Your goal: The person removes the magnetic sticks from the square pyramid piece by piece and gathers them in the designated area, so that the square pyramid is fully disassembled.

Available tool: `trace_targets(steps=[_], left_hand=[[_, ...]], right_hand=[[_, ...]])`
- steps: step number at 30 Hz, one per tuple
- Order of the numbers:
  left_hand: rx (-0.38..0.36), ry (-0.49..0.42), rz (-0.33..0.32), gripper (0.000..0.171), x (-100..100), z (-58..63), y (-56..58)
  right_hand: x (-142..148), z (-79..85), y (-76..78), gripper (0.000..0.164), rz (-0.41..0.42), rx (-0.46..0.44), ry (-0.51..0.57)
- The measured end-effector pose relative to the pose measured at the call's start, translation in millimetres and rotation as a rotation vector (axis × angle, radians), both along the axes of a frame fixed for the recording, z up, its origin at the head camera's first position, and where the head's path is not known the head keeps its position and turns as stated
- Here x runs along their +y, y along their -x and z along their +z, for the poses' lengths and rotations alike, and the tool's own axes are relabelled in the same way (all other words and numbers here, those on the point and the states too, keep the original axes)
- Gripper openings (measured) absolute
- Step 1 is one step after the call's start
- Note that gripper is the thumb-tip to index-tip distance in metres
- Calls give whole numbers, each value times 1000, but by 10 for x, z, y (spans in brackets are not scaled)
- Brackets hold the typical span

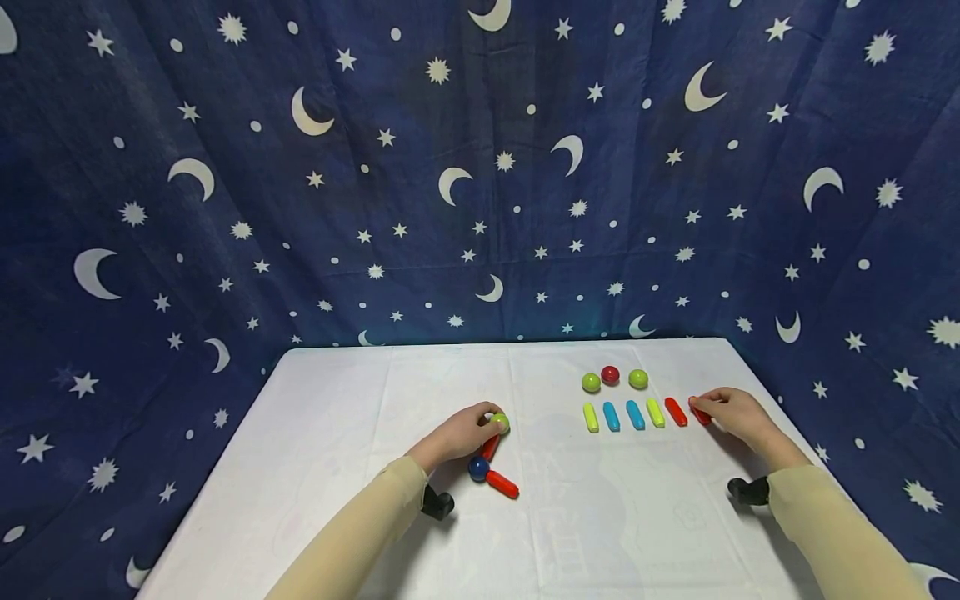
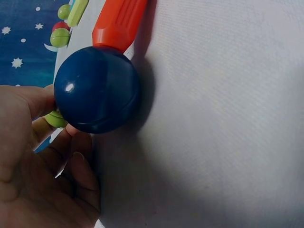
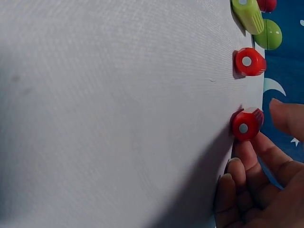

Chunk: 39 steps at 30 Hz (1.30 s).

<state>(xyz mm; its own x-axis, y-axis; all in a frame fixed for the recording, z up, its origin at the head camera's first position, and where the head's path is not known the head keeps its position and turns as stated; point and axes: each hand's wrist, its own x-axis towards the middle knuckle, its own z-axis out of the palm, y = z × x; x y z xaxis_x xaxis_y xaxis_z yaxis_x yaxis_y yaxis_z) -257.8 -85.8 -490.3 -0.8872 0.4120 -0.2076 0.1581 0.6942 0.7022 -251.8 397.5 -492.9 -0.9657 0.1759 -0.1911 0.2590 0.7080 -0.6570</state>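
My left hand [image 1: 462, 432] pinches a green ball [image 1: 501, 422] between thumb and fingers. From that ball a red rod [image 1: 490, 447] runs down to a dark blue ball [image 1: 478, 468], which fills much of the left wrist view. A second red rod [image 1: 503, 484] joins the blue ball on its right. At the right end of a row, my right hand [image 1: 738, 413] is at another red rod [image 1: 702, 413]. In the right wrist view its fingers are beside this rod [image 3: 247, 124], while the thumb stands a little above it, apart.
Left of the right hand lie a red rod [image 1: 677, 412], two blue rods [image 1: 636, 415] and two yellow-green rods [image 1: 591, 417]. Behind them sit two green balls [image 1: 638, 379] and a red ball [image 1: 611, 375]. A dark star-patterned curtain [image 1: 420, 275] surrounds the white table [image 1: 337, 400].
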Motion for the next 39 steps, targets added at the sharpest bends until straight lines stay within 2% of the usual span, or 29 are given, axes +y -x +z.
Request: trace_targets(steps=[6, 9, 15, 21, 24, 30, 34, 39], left_hand=[[17, 6, -12, 33, 10, -9, 11], [42, 14, -29, 37, 17, 6, 10], [80, -3, -84, 49, 85, 32, 12], [74, -40, -174, 48, 150, 26, 5], [52, -54, -177, 50, 136, 28, -2], [8, -68, -120, 53, -25, -3, -3], [-6, -80, -118, 45, -98, -18, 2], [-19, -90, -124, 26, -111, -14, -10]], right_hand=[[-25, 67, -57, 61, -50, 75, -9], [-117, 156, -59, 61, -31, 144, -28], [-556, 383, -48, 54, 65, 277, -35], [-1174, 490, -72, 42, 223, 299, 12], [-1464, 448, -93, 36, 330, 287, 50], [-1995, 219, -69, 32, 529, 218, 95], [-2247, 54, -26, 37, 603, 134, 116], [-2438, -65, 3, 41, 640, 120, 106]])
